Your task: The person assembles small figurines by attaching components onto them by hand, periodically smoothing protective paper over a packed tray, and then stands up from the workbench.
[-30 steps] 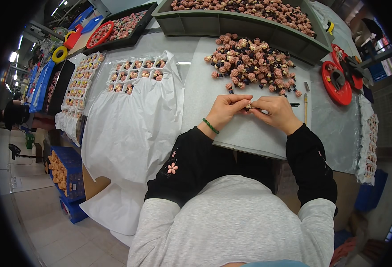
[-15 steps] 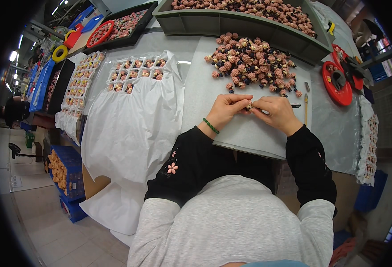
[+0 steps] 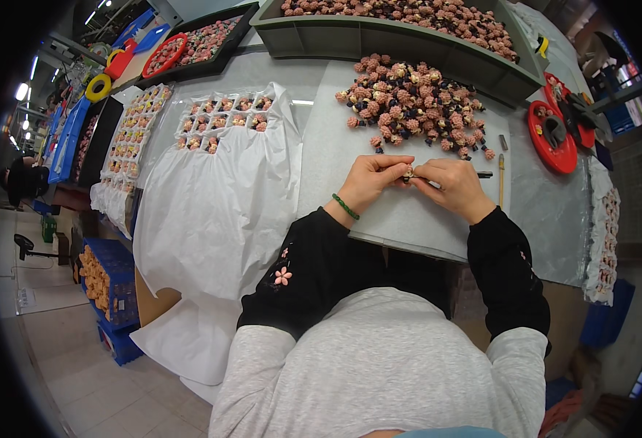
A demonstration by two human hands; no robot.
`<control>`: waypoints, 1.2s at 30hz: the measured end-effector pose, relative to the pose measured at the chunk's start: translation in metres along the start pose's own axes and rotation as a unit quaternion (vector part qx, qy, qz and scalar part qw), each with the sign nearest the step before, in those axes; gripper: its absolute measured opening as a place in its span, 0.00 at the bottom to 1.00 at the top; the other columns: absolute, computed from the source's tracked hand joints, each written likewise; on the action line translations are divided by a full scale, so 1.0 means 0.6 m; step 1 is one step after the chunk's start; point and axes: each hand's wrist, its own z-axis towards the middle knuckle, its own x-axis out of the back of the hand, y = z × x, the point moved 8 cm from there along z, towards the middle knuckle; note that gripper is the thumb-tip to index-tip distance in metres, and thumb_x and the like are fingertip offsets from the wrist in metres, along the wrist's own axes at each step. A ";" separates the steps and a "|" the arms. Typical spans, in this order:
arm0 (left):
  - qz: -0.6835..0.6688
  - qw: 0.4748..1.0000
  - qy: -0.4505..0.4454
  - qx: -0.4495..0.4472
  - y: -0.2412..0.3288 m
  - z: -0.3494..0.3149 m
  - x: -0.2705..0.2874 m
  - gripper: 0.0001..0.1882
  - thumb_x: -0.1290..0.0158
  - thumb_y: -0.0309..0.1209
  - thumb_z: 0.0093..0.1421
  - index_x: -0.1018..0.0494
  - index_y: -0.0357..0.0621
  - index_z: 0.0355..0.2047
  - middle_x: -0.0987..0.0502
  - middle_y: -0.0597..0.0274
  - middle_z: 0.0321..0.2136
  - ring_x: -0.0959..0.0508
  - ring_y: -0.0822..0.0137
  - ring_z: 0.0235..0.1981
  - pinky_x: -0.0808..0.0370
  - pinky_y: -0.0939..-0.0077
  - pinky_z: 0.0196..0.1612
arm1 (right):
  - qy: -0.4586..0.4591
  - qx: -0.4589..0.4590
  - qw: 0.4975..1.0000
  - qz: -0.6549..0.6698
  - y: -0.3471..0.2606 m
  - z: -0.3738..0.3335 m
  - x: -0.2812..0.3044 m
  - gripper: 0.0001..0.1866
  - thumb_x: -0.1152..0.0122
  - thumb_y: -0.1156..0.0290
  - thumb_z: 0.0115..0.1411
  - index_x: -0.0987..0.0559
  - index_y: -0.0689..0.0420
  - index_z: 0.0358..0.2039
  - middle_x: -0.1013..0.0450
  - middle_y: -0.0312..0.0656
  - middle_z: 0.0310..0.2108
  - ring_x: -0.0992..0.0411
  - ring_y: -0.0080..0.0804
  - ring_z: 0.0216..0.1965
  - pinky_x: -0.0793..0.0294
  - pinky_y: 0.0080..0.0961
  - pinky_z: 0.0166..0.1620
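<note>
Just in front of the heap, both my hands meet over the white work surface (image 3: 328,175). My left hand (image 3: 368,179) is closed, pinching a small figurine (image 3: 408,174) with a cream face and dark lower part between thumb and forefinger. My right hand (image 3: 452,184) is closed too, its fingertips right against the figurine. Out past its far side sticks the end of a thin black pen-like tool (image 3: 485,174); the rest is hidden by the hand. Beyond my hands lies a heap of small pink-topped figurines (image 3: 416,102) with dark bases.
A grey-green bin (image 3: 394,40) full of such figurines stands behind the heap. To the left, a compartment tray (image 3: 222,120) is partly covered by white sheeting (image 3: 204,197). A wooden stick (image 3: 502,179) and red tape rolls (image 3: 552,139) lie on the right.
Both hands keep their place. The figurine in my left fingers and my right fingertips have shifted only very slightly.
</note>
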 end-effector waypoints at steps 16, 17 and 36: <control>-0.036 0.999 0.004 0.007 -0.002 -0.001 0.003 0.15 0.54 0.26 0.59 0.32 0.31 0.45 0.25 0.55 0.35 0.24 0.70 0.34 0.26 0.81 0.37 | 0.028 -0.003 0.999 -0.017 -0.005 -0.005 0.007 0.07 0.37 0.73 0.44 0.24 0.55 0.26 0.28 0.37 0.22 0.30 0.33 0.20 0.32 0.25 0.22; -0.058 0.998 0.008 0.014 -0.005 -0.001 0.003 0.15 0.54 0.26 0.59 0.33 0.32 0.45 0.25 0.56 0.35 0.24 0.70 0.34 0.26 0.81 0.38 | 0.028 -0.003 0.999 -0.018 -0.009 -0.005 0.008 0.07 0.37 0.73 0.44 0.24 0.55 0.26 0.28 0.37 0.22 0.30 0.33 0.20 0.32 0.25 0.22; -0.115 0.993 0.029 0.006 0.004 0.002 0.002 0.12 0.52 0.24 0.57 0.35 0.38 0.42 0.27 0.57 0.37 0.25 0.71 0.33 0.29 0.85 0.34 | 0.099 -0.381 0.883 -0.257 0.276 -0.235 0.128 0.12 0.48 0.71 0.54 0.26 0.61 0.38 0.31 0.51 0.33 0.32 0.48 0.35 0.33 0.35 0.37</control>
